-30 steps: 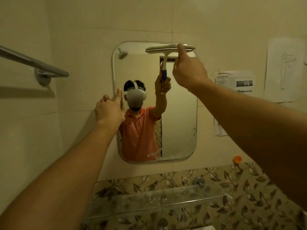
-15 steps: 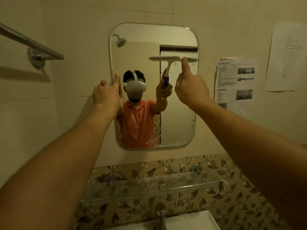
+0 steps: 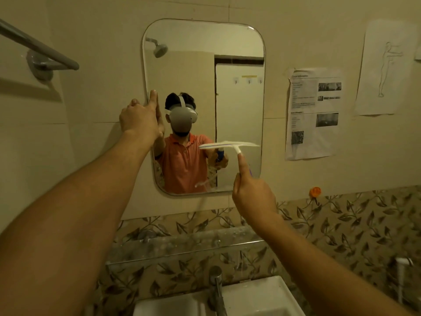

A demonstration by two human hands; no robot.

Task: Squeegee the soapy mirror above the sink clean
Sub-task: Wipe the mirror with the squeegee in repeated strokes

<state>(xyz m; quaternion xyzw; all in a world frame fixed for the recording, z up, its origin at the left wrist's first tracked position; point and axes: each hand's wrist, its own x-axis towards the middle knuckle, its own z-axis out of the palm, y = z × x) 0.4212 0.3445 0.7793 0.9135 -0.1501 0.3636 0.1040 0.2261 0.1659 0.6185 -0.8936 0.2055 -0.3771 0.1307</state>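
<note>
The mirror (image 3: 239, 106) hangs on the wall at upper centre of the frame, a soapy streak (image 3: 205, 182) near its bottom edge. The squeegee (image 3: 229, 145) lies level against the glass at lower right. The right hand (image 3: 252, 197) grasps its handle, forefinger stretched along it. The left hand (image 3: 139, 117) grips the mirror's left edge, thumb upright. Below are a shelf (image 3: 182, 245), tap (image 3: 216, 283) and sink (image 3: 262, 293). Papers (image 3: 312, 110) hang at right.
</note>
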